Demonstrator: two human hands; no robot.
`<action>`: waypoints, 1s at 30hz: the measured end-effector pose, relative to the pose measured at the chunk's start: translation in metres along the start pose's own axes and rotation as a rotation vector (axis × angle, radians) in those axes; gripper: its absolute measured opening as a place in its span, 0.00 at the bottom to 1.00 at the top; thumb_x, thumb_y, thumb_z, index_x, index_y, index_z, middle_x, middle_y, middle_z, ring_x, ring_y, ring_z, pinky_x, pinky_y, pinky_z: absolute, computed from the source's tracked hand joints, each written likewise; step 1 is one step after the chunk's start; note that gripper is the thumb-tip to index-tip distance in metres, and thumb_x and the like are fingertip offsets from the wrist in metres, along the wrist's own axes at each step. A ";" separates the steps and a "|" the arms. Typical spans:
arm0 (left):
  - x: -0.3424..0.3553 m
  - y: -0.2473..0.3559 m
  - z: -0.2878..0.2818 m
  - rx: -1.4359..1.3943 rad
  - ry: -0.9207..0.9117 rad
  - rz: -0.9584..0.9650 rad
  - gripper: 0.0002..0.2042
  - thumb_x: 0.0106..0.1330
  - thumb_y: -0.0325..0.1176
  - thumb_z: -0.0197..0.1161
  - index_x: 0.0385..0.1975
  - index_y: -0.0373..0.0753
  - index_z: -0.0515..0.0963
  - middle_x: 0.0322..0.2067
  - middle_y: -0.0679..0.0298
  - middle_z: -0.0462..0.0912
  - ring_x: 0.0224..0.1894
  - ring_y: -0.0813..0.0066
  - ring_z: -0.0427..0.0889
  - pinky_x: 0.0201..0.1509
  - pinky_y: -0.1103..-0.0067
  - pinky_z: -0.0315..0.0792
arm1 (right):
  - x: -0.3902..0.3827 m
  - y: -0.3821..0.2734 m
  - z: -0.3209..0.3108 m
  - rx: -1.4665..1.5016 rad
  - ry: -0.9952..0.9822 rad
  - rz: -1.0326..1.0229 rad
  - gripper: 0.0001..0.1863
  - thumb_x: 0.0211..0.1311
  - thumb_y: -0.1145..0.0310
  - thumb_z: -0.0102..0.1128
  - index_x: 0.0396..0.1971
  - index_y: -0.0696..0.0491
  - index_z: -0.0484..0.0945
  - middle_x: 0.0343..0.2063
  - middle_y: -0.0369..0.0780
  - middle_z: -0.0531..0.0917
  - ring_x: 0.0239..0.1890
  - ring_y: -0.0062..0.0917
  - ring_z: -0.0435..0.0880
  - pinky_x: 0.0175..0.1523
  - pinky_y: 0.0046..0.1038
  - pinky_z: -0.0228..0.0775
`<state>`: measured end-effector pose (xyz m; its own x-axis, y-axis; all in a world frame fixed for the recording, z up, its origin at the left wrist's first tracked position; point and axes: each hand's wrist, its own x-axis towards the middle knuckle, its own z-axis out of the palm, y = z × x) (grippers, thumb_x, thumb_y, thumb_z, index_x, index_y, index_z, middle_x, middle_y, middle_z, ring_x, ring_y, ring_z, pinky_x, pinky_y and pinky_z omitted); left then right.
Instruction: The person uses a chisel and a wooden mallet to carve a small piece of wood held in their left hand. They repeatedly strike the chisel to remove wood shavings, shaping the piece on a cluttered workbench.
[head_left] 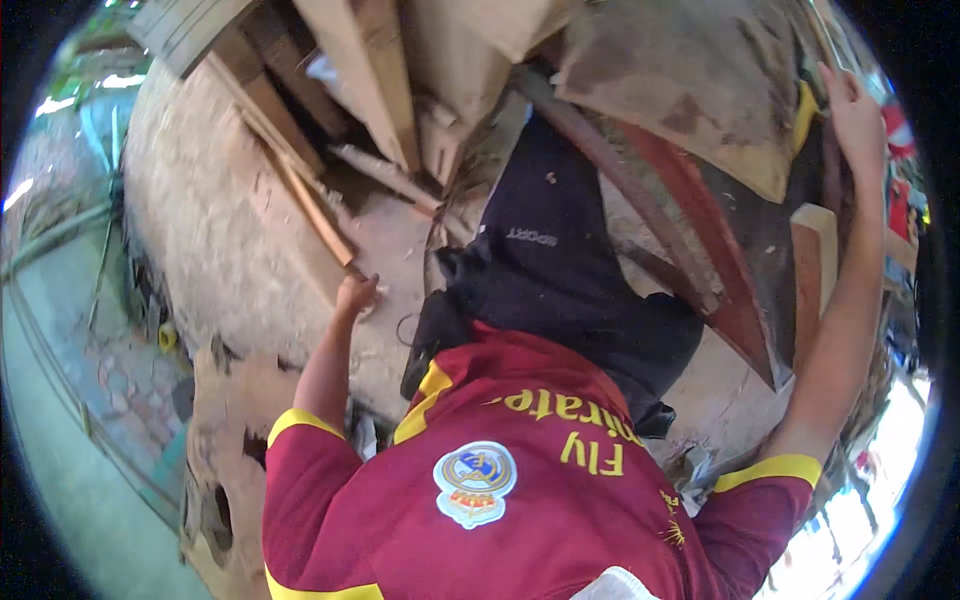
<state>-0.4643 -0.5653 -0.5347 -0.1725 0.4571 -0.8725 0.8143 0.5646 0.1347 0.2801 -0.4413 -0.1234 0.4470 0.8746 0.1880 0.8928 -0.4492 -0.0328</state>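
My left hand [357, 295] is closed at the lower end of a slim orange-brown stick [318, 213], which lies slanting over a pale, dusty work surface [215, 190]. Its fingers are small in view, so the exact grip is hard to make out. Far to the right, my right arm is stretched forward. The right hand [857, 125] has its fingers extended and apart, beside a yellow piece [804, 118] and a dark upright edge. Whether it touches them cannot be made out.
Wooden boards and blocks [365, 85] crowd the far middle. A reddish-brown curved bar [700, 205] and a stained, dusty panel [690, 85] lie right of my dark trousers [550, 200]. A light wooden block [813, 265] stands by my right forearm. Worn brown material [235, 420] hangs left.
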 end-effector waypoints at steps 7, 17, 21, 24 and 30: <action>-0.082 -0.027 0.068 -0.462 -0.331 -0.158 0.26 0.60 0.58 0.52 0.46 0.41 0.76 0.34 0.59 0.83 0.31 0.70 0.82 0.41 0.69 0.76 | 0.024 0.048 0.028 -0.186 0.070 -0.131 0.29 0.58 0.44 0.55 0.51 0.50 0.75 0.45 0.46 0.80 0.49 0.35 0.79 0.54 0.28 0.66; -0.187 0.063 0.063 -1.078 -0.509 -0.142 0.26 0.67 0.54 0.43 0.47 0.37 0.74 0.36 0.58 0.82 0.38 0.67 0.80 0.47 0.75 0.72 | -0.104 0.021 -0.044 0.191 0.357 0.025 0.16 0.61 0.59 0.60 0.44 0.52 0.80 0.42 0.34 0.83 0.42 0.18 0.79 0.50 0.20 0.67; -0.185 0.078 0.027 -0.867 -0.330 -0.066 0.25 0.68 0.52 0.41 0.49 0.36 0.73 0.39 0.59 0.81 0.41 0.68 0.79 0.50 0.78 0.69 | -0.151 0.042 -0.050 0.217 0.401 0.079 0.14 0.58 0.57 0.62 0.42 0.47 0.82 0.39 0.34 0.84 0.40 0.17 0.80 0.45 0.19 0.70; -0.175 0.077 0.013 -0.499 -0.206 0.029 0.26 0.69 0.51 0.43 0.52 0.35 0.71 0.42 0.60 0.79 0.45 0.71 0.77 0.53 0.78 0.67 | -0.178 0.045 -0.042 0.240 0.376 0.146 0.14 0.59 0.59 0.61 0.41 0.50 0.82 0.40 0.34 0.83 0.40 0.17 0.80 0.46 0.19 0.70; -0.191 0.131 0.006 -0.227 -0.078 0.228 0.31 0.66 0.56 0.46 0.51 0.30 0.72 0.46 0.53 0.77 0.52 0.65 0.73 0.57 0.76 0.62 | -0.211 0.030 -0.032 0.310 0.239 0.199 0.14 0.58 0.60 0.62 0.41 0.51 0.80 0.39 0.36 0.83 0.41 0.19 0.79 0.44 0.22 0.70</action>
<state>-0.3215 -0.5831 -0.3537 0.0498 0.5404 -0.8399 0.6810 0.5968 0.4244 0.2110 -0.6447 -0.1325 0.6191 0.6931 0.3691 0.7814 -0.4968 -0.3777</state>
